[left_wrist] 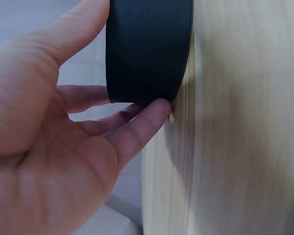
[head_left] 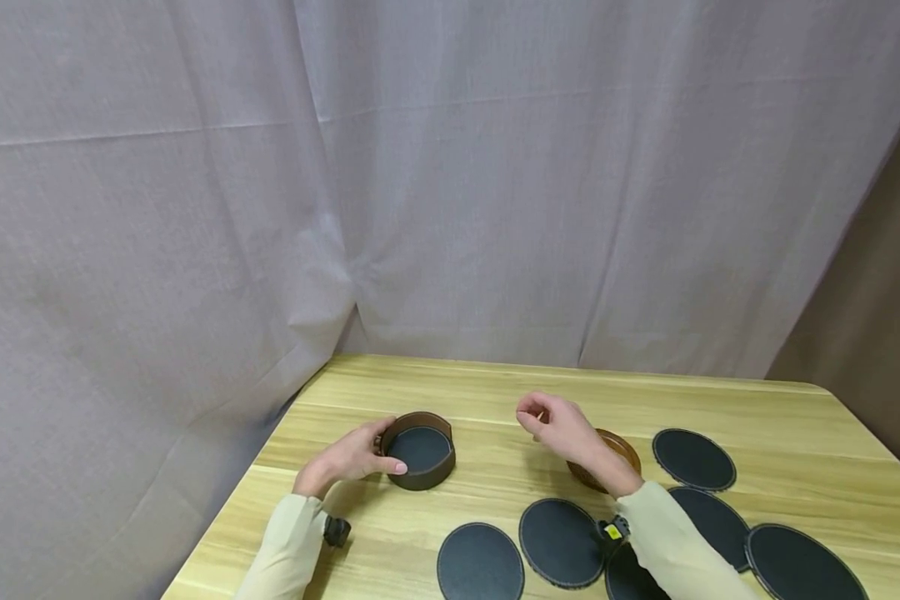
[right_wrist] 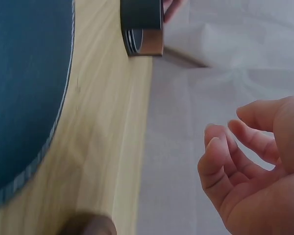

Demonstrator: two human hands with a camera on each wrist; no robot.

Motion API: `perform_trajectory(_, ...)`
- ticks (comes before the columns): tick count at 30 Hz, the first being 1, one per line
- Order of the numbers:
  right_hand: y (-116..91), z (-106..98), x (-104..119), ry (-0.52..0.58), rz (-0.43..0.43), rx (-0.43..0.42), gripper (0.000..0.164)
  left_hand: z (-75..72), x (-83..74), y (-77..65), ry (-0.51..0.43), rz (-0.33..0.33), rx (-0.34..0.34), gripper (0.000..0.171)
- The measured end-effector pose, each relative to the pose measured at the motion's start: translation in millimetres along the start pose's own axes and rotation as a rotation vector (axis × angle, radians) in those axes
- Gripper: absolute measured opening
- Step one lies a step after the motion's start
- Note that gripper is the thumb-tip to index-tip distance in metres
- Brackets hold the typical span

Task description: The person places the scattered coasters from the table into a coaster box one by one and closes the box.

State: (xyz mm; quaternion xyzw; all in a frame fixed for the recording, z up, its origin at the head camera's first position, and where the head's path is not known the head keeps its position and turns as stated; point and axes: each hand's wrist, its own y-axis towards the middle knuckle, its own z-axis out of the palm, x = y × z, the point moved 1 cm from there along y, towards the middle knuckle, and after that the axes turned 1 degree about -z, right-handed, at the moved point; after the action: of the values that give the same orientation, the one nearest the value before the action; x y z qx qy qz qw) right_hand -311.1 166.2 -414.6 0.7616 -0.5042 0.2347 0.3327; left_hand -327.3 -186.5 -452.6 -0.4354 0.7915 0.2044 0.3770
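A round dark coaster holder (head_left: pixel 440 474) with a brown inner wall stands on the table. Inside it lies a black coaster (head_left: pixel 418 448); through the holder's side notch the right wrist view shows stacked edges. My left hand (head_left: pixel 354 454) grips the holder's left side, thumb at the near rim and fingers round the far side. In the left wrist view the fingers touch the holder's dark wall (left_wrist: pixel 147 54). My right hand (head_left: pixel 566 429) hovers above the table, right of the holder, fingers loosely curled and holding nothing (right_wrist: pixel 264 171).
Loose black stitched coasters lie at the front and right, among them one nearest the holder (head_left: pixel 480 562), one beside it (head_left: pixel 558 543) and one farthest back (head_left: pixel 693 459). A brown round object (head_left: pixel 624 448) sits partly hidden beneath my right forearm. A grey curtain (head_left: pixel 450 208) hangs behind the table.
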Motion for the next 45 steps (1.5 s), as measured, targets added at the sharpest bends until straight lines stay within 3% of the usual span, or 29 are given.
perform_trajectory(13,-17.2,-47.1,-20.5,-0.028,0.028,-0.058,0.015,-0.6,1.4,-0.6,-0.03,-0.009,0.001,0.085)
perform_trajectory(21,-28.1,-69.2,-45.9,-0.033,0.11,-0.092,0.024,-0.8,1.9,-0.6,-0.051,0.004,0.018,0.083)
perform_trajectory(31,-32.0,-95.9,-72.2,-0.037,0.097,-0.146,0.03,-0.4,4.2,-4.6,-0.026,-0.052,0.0,0.091)
perform_trajectory(45,-32.5,-123.4,-98.5,-0.133,0.18,-0.119,0.037,-4.6,2.4,2.0,0.007,-0.048,0.0,0.092)
